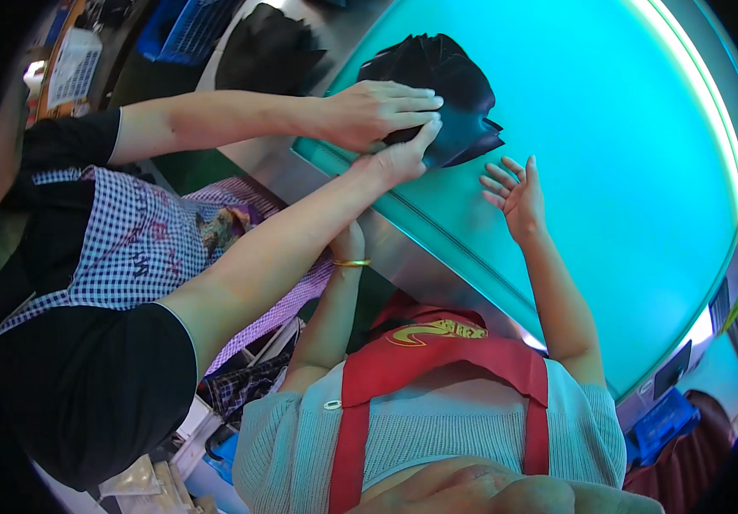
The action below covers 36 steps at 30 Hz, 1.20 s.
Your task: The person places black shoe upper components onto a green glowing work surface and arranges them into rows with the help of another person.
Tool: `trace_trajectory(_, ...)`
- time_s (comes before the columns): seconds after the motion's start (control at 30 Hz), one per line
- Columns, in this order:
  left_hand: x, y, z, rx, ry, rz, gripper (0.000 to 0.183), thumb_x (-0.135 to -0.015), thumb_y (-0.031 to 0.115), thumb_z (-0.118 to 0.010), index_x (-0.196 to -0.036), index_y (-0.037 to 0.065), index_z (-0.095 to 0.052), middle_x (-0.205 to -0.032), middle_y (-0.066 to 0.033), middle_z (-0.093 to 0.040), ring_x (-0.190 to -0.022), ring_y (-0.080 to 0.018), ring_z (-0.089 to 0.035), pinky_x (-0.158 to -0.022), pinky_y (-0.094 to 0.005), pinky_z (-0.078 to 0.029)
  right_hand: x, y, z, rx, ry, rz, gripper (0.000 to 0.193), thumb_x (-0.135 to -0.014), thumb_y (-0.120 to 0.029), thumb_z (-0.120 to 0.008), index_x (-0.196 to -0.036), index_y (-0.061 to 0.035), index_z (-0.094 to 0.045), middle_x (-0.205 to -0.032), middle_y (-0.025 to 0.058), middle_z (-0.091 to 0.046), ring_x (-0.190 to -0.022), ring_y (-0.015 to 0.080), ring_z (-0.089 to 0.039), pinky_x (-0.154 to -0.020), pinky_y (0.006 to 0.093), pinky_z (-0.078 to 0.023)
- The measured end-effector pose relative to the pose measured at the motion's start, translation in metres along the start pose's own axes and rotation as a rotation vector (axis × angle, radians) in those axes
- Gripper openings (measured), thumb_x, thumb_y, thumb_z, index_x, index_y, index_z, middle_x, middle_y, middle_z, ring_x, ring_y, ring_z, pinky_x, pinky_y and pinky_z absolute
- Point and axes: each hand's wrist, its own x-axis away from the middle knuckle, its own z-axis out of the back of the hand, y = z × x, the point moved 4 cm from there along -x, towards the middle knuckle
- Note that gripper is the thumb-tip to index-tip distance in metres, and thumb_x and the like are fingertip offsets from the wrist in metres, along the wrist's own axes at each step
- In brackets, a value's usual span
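A loose pile of thin, glossy black pieces [459,94] with pointed edges lies on a glowing turquoise surface [609,171]. A co-worker's two hands press on the near left side of the pile. My right hand [519,201] is raised just to the right of and nearer than the pile, palm partly turned up, fingers apart, holding nothing. My left hand [347,242], with a gold bangle [352,263] at the wrist, is by the table's near edge. The co-worker's forearm covers its fingers, so what they hold or touch is hidden.
The co-worker, in a checked apron [142,231], stands close on my left, arms reaching across in front of me. A second black pile [266,51] sits on the metal edge at the far left. Beyond it are a blue basket [182,32] and a white basket [76,67].
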Motion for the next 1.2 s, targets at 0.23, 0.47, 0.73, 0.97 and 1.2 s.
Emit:
trace_trajectory(0.23,0.08,-0.136,-0.075,-1.35,0.08,-0.187,0.038,-0.099,0.007,-0.056,-0.136,-0.003,-0.053,-0.135,-0.0129,-0.056,-0.125,-0.0181,-0.052,-0.106,-0.0329,-0.042,-0.047,-0.048,0.03,0.834,0.223,0.512,0.089,-0.087,-0.061,-0.067,-0.148,-0.003,-0.039,-0.141,0.0204,-0.055,-0.126,0.0345,-0.056,-0.104,0.0449,-0.047)
trace_trajectory(0.47,0.058,-0.144,-0.095,-1.176,0.012,-0.391,0.063,-0.097,0.006,-0.058,-0.151,-0.003,-0.029,-0.145,-0.0125,-0.043,-0.134,-0.0237,-0.045,-0.112,-0.0349,-0.036,-0.107,-0.106,-0.048,1.318,0.092,0.417,0.105,-0.065,-0.058,-0.085,-0.144,-0.0018,-0.046,-0.139,0.0229,-0.056,-0.129,0.0373,-0.054,-0.107,0.0425,-0.043)
trace_trajectory(0.73,0.067,-0.195,-0.136,-1.907,-0.187,-0.705,0.061,-0.089,0.017,-0.072,-0.143,0.004,-0.048,-0.145,-0.0146,-0.045,-0.134,-0.0346,-0.044,-0.112,-0.0444,-0.036,-0.075,-0.122,0.048,1.56,-0.445,0.223,0.09,-0.064,-0.04,-0.088,-0.14,-0.0082,-0.052,-0.131,0.0142,-0.062,-0.122,0.0322,-0.058,-0.104,0.0405,-0.044)
trace_trajectory(0.97,0.026,-0.34,-0.156,-2.589,-0.405,-1.023,0.078,-0.088,0.041,-0.071,-0.149,0.005,-0.038,-0.156,-0.0223,-0.033,-0.145,-0.0451,-0.026,-0.118,-0.0559,-0.021,0.051,-0.051,0.193,1.778,0.09,0.907,0.073,-0.089,-0.063,-0.057,-0.153,-0.0319,-0.038,-0.164,0.0059,-0.026,-0.152,0.0363,-0.017,-0.115,0.0701,-0.015)
trace_trajectory(1.2,0.025,-0.508,-0.148,-3.107,-0.422,-0.836,0.091,-0.09,0.069,-0.05,-0.158,0.013,-0.027,-0.163,-0.0221,-0.018,-0.151,-0.042,-0.013,-0.119,-0.0617,-0.009,0.132,-0.13,0.435,1.929,0.175,0.653,0.074,-0.09,-0.066,-0.054,-0.155,-0.0347,-0.034,-0.166,0.0012,-0.021,-0.154,0.0317,-0.01,-0.118,0.0665,-0.01)
